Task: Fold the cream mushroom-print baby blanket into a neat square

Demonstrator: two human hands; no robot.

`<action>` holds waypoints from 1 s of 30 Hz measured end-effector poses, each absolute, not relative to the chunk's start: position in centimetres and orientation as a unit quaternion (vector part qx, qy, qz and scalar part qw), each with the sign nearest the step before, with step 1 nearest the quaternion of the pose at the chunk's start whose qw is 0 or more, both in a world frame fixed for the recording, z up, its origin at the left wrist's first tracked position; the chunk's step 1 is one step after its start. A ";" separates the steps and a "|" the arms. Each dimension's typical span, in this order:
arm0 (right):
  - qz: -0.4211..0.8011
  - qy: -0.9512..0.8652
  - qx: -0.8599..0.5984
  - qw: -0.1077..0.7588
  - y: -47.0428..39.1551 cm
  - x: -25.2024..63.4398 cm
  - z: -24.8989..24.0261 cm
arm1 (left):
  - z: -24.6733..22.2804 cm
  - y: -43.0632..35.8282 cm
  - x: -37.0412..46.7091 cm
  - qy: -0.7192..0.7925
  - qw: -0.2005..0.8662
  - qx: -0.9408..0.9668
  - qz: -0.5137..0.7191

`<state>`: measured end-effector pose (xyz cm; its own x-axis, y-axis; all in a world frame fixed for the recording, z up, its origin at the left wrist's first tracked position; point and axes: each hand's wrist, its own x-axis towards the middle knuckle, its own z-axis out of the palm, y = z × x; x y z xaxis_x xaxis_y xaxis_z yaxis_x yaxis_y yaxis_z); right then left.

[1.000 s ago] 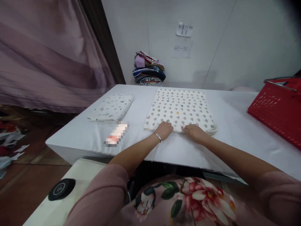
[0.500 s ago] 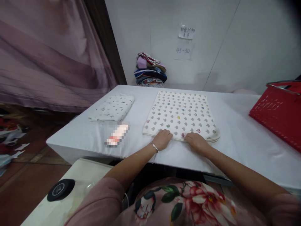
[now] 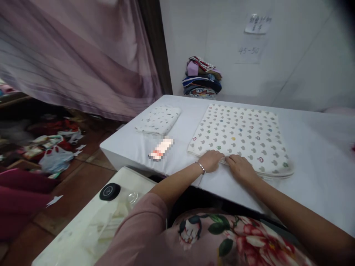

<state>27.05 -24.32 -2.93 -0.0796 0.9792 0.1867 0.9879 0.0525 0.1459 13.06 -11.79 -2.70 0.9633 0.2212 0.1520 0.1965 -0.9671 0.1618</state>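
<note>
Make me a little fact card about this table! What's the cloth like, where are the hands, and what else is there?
Big cloth: mushroom-print cloth, layered, flat on the white table
Left hand: left hand at its near edge
Right hand: right hand beside the left, same edge
Wrist: silver bracelet, left arm
Small cloth: white patterned cloth, left of the big one
Blurred item: pixelated object, can't tell what
By the wall: colourful fabric pile
</note>
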 end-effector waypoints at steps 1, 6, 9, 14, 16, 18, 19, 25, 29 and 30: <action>-0.117 -0.728 -0.676 0.019 -23.8 26.7 -3.1 | -2.7 -11.8 13.0 0.113 0.079 0.986 0.089; -0.099 -0.726 -0.680 0.031 -22.8 25.8 -3.6 | -3.0 -11.9 12.0 0.147 0.054 0.981 0.119; -0.089 -0.718 -0.689 0.040 -23.0 25.9 -3.7 | -3.4 -11.2 10.9 0.176 0.021 0.976 0.123; -0.083 -0.707 -0.700 0.055 -23.1 25.7 -3.7 | -3.6 -8.4 8.9 0.239 -0.018 0.964 0.114; -0.079 -0.703 -0.704 0.058 -23.1 25.6 -3.8 | -3.5 -7.3 8.0 0.260 -0.023 0.958 0.119; -0.075 -0.702 -0.705 0.062 -23.1 25.5 -3.9 | -3.2 -6.5 7.1 0.271 -0.021 0.954 0.125; -0.073 -0.703 -0.705 0.065 -23.1 25.5 -3.9 | -3.1 -6.1 6.7 0.272 -0.020 0.953 0.130; -0.065 -0.703 -0.703 0.087 -23.3 25.4 -4.4 | -3.0 -4.7 5.2 0.269 0.026 0.951 0.149; -0.056 -0.701 -0.704 0.093 -23.2 25.3 -4.2 | -3.9 -3.8 4.8 0.263 0.093 0.947 0.159; -0.056 -0.702 -0.704 0.093 -23.2 25.3 -4.2 | -4.0 -3.7 4.7 0.260 0.106 0.946 0.163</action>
